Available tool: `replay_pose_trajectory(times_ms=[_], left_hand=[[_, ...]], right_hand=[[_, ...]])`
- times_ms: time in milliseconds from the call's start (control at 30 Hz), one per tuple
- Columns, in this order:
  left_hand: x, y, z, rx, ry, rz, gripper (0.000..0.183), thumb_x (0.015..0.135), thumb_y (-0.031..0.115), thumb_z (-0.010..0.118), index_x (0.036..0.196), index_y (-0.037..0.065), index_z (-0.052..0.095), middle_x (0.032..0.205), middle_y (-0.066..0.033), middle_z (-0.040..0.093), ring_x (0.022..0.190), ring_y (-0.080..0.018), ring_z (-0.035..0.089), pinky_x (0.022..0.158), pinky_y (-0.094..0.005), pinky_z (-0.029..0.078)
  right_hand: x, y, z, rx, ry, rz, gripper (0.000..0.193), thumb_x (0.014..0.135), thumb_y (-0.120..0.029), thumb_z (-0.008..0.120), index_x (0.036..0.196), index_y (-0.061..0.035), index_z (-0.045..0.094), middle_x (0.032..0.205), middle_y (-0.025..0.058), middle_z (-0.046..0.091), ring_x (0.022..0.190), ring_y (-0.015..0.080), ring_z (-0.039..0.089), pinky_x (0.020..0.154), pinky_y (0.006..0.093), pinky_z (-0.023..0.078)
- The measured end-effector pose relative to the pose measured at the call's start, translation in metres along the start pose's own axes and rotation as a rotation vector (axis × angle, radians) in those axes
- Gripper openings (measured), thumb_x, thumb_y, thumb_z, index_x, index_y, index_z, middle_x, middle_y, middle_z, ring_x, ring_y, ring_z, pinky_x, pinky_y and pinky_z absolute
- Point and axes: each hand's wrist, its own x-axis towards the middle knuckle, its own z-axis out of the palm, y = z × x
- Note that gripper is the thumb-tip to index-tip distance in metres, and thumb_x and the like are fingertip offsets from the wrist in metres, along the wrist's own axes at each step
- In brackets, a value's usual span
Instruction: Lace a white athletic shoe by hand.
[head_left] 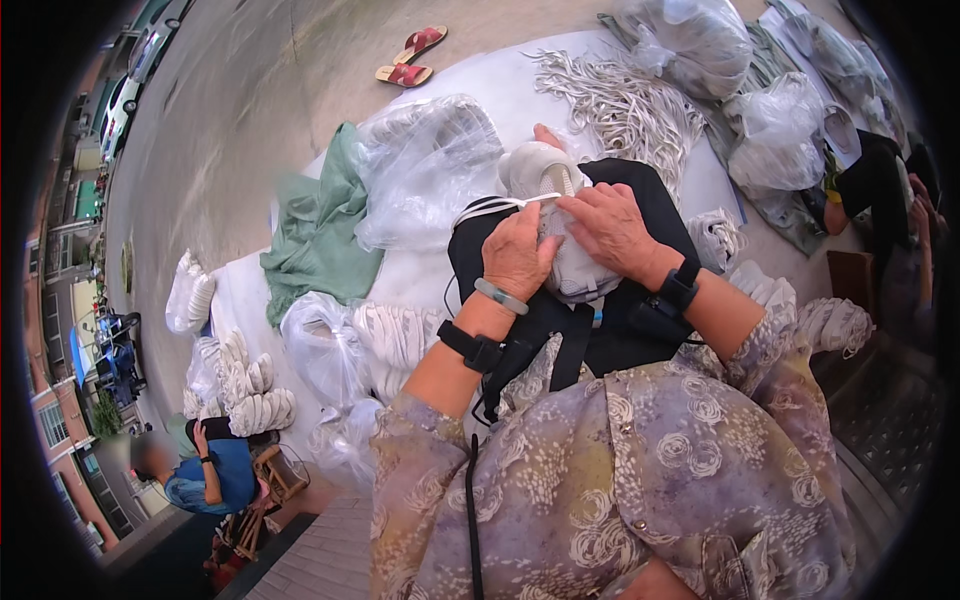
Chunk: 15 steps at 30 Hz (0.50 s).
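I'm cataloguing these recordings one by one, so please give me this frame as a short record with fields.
Left hand: fingertips at a white flat lace; exact grip unclear
Right hand: fingertips pinching the same lace
Work item: white sneaker-style shoe, above black fabric on the lap
Nearby: heap of loose white laces, clear plastic bags, crumpled green cloth
Floor: pair of red-strapped sandals
Others: person in blue top, left; another person partly visible, right

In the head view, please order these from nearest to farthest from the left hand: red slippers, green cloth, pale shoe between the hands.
1. Pale shoe: just right of left hand.
2. Green cloth: to the left.
3. Red slippers: ahead, toward the left.
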Motion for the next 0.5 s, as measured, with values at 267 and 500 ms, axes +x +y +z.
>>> replay_pose_trajectory(times_ms=[267,500], left_hand=[[0.003,0.015,0.006,0.402,-0.081,-0.056,0.025,0.073,0.014,0.057,0.091,0.0,0.047,0.074,-0.0163,0.06,0.068,-0.0334,0.06,0.057,-0.0418,0.048],[0.025,0.016,0.01,0.403,-0.26,-0.171,0.019,0.076,0.013,0.053,0.087,-0.001,0.052,0.081,-0.0209,0.062,0.078,-0.0368,0.061,0.065,-0.0448,0.048]], right_hand=[[0.0,-0.005,0.002,0.02,0.008,0.011,0.036,0.07,-0.017,0.062,0.105,-0.0122,0.056,0.085,0.0036,0.053,0.082,0.0198,0.049,0.075,0.0361,0.033],[0.008,-0.009,0.01,-0.054,0.03,0.037,0.028,0.07,-0.019,0.061,0.098,-0.0151,0.058,0.079,0.0021,0.054,0.08,0.0193,0.052,0.074,0.0365,0.031]])
